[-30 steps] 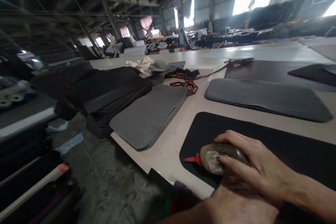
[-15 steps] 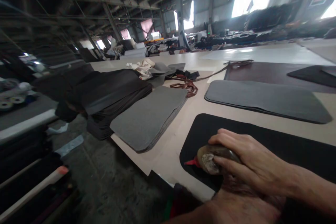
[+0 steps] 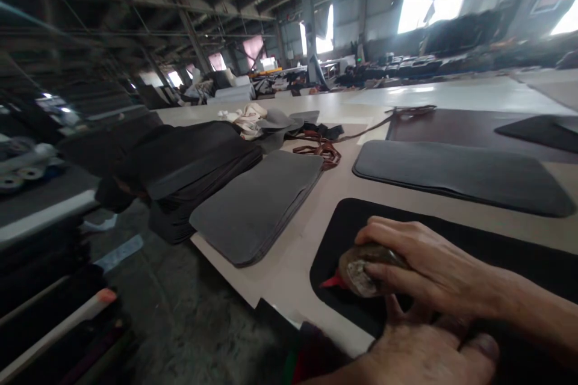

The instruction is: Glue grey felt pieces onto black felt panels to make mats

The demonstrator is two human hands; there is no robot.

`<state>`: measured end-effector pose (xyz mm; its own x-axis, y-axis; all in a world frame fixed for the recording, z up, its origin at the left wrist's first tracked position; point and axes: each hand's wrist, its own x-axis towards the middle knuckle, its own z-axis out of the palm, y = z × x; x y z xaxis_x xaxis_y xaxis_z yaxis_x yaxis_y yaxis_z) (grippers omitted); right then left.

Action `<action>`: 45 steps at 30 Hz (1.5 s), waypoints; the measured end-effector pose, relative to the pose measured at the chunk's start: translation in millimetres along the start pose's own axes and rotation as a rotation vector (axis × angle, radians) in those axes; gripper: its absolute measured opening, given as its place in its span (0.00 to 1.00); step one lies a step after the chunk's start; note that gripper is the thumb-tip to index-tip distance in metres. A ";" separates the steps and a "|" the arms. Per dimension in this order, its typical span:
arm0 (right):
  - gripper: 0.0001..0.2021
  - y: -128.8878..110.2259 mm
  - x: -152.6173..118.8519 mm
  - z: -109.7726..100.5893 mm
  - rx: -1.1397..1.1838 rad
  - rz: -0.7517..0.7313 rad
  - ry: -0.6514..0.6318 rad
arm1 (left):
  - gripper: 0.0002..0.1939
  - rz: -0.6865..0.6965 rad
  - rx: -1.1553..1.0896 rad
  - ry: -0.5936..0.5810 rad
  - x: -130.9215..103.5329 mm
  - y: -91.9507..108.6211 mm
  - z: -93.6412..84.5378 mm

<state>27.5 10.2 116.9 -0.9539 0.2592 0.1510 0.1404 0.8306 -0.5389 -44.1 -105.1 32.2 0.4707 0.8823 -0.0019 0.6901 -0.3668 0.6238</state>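
My right hand (image 3: pixel 424 264) is wrapped round a brownish, smeared squeeze bottle (image 3: pixel 361 269) with a red nozzle. The bottle lies tilted on its side, its red tip pointing left, just over or touching the left end of a black rounded-corner sheet (image 3: pixel 356 219). Below it, my left hand (image 3: pixel 428 346) rests palm down at the sheet's near part. Its fingers reach forward under the right hand, which partly hides them; the thumb sticks out to the right. I see nothing held in the left hand.
Grey rounded sheets lie stacked left of the black one (image 3: pixel 262 204) and behind it (image 3: pixel 451 171). Further left rises a tall pile of dark sheets (image 3: pixel 194 159). Brown strips (image 3: pixel 323 153) and pale cloth (image 3: pixel 248 117) lie at the back. The table's left edge drops to a concrete floor.
My left hand has shifted slightly right, and its thumb now shows clearly. The bottle has barely moved, its red tip a little to the right and lower.
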 end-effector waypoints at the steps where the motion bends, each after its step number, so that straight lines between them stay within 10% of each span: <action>1: 0.09 0.7 0.7 -0.2 -0.003 0.000 0.004 | 0.35 0.003 0.014 0.006 0.9 -0.2 0.3; 17: 0.10 9.9 6.5 -8.6 -0.090 0.037 0.028 | 0.33 0.030 -0.034 0.011 4.3 -5.1 6.3; 34: 0.13 86.4 45.0 -47.4 -0.468 0.282 0.211 | 0.21 0.070 0.093 0.089 3.2 -16.4 18.2; 45: 0.11 93.2 39.7 -73.2 -0.517 0.378 0.194 | 0.28 -0.010 -0.038 0.085 6.7 -13.4 9.6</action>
<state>22.1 133.9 133.3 -0.7558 0.6228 0.2020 0.6108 0.7818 -0.1250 -44.9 -97.1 16.4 0.4143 0.9084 0.0567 0.6723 -0.3475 0.6536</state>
